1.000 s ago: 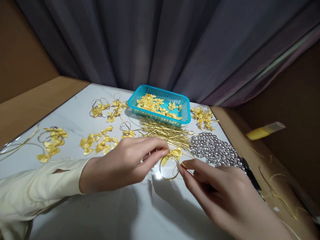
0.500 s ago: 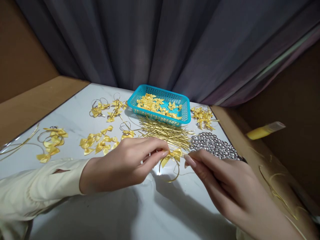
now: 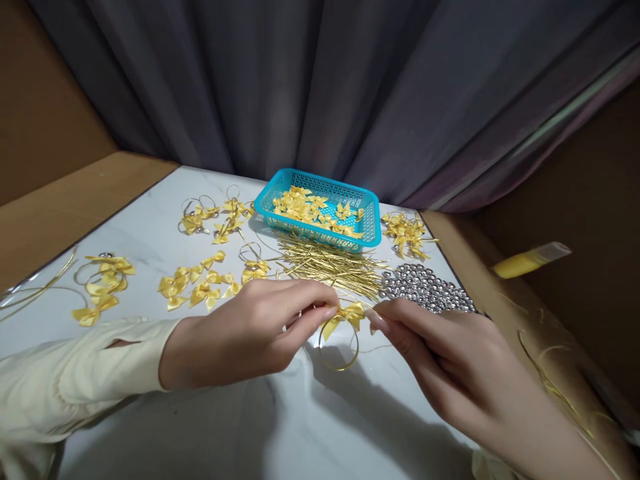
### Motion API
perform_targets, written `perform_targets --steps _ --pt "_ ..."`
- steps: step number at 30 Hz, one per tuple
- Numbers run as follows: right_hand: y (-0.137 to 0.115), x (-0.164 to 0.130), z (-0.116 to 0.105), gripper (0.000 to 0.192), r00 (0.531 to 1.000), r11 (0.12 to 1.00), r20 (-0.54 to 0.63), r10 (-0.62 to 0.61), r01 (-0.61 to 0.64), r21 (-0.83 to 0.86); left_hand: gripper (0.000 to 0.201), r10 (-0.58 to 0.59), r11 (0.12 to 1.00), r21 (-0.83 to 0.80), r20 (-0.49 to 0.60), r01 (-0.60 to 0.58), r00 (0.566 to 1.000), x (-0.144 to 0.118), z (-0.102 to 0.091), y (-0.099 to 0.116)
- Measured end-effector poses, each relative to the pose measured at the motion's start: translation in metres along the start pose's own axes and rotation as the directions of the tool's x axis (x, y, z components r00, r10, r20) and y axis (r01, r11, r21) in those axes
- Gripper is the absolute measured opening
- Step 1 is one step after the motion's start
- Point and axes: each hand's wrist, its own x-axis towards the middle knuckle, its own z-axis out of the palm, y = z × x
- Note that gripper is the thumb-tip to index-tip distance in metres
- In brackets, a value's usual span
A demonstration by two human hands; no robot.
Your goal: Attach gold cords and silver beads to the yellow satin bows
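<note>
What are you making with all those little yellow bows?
A person is working at a white table. The left hand pinches a small yellow bow with a gold wire loop hanging below it, and the right hand pinches the wire's other end just beside the bow. Behind them lie a pile of gold wires, silver beads, a blue basket of bows, and finished bows scattered to the left.
</note>
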Motion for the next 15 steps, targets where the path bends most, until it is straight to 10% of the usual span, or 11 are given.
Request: perform_targets --steps 15 --pt "0.016 0.014 -0.006 0.033 0.988 0.973 0.124 0.092 -0.115 0.201 0.01 -0.006 0.997 -0.073 0.042 0.009 0.999 0.001 -0.002 0.001"
